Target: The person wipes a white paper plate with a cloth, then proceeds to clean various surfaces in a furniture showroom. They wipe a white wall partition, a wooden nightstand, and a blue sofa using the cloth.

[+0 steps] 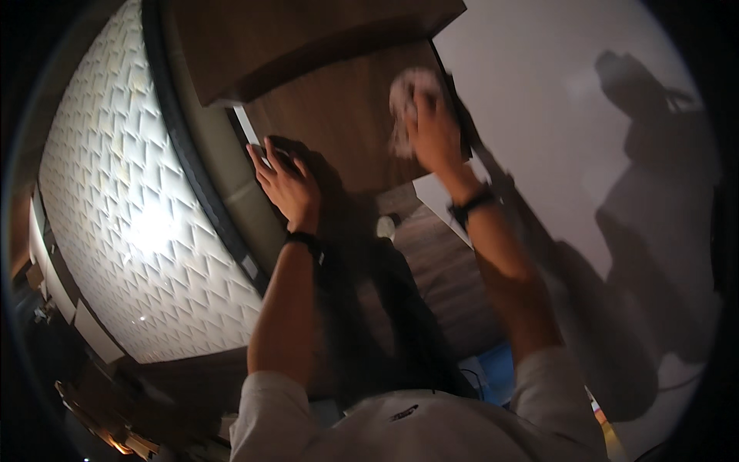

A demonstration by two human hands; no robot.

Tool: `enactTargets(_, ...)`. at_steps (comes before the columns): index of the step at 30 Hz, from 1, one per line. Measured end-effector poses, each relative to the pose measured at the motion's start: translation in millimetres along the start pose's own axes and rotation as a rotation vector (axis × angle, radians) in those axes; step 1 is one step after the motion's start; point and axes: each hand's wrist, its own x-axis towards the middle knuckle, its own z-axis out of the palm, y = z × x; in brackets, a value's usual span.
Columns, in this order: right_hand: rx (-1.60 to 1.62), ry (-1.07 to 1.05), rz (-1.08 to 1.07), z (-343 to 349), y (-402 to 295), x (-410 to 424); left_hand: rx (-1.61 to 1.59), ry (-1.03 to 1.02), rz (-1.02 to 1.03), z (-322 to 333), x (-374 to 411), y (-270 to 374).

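Observation:
My right hand (436, 141) presses a crumpled, pinkish cloth (407, 95) against a brown wood-grain panel (346, 115) of a furniture piece, near its right edge. Hand and cloth are slightly blurred. At the panel's left edge lies my left hand (291, 193), palm down with the fingers spread and nothing seen in it. A raised dark wooden section (323, 34) of the same furniture juts out above the panel. Each wrist wears a black band.
A white quilted mattress (156, 190) with a dark border fills the left, lit by a bright spot. On the right stands a pale wall (548, 75) bearing my shadow. Wood-look flooring (450, 277) and a blue object (496, 369) lie below.

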Motion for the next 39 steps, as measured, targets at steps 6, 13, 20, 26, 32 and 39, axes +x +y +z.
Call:
enactTargets(6, -0.018, 0.014, 0.019, -2, 10, 84, 0.011, 0.011, -0.026, -3, 5, 7)
enactTargets(13, 0.06, -0.108, -0.032, -15, -7, -52, -0.009, -0.024, -0.107, -15, 3, 2)
enactTargets(20, 0.07, -0.282, -0.228, 9, -102, -62, -0.149, -0.009, -0.095, -18, -1, -11)
enactTargets(26, 0.0, -0.266, -0.348, 44, -178, 34, -0.406, -0.034, -0.147, -25, 0, -20)
enactTargets(32, -0.022, -0.231, -0.364, 55, -210, -32, -0.775, -0.214, -0.179, -56, -49, -83)
enactTargets(39, -0.036, -0.454, -0.336, 44, -234, -122, -0.735, -0.889, -0.249, -139, -148, -186)
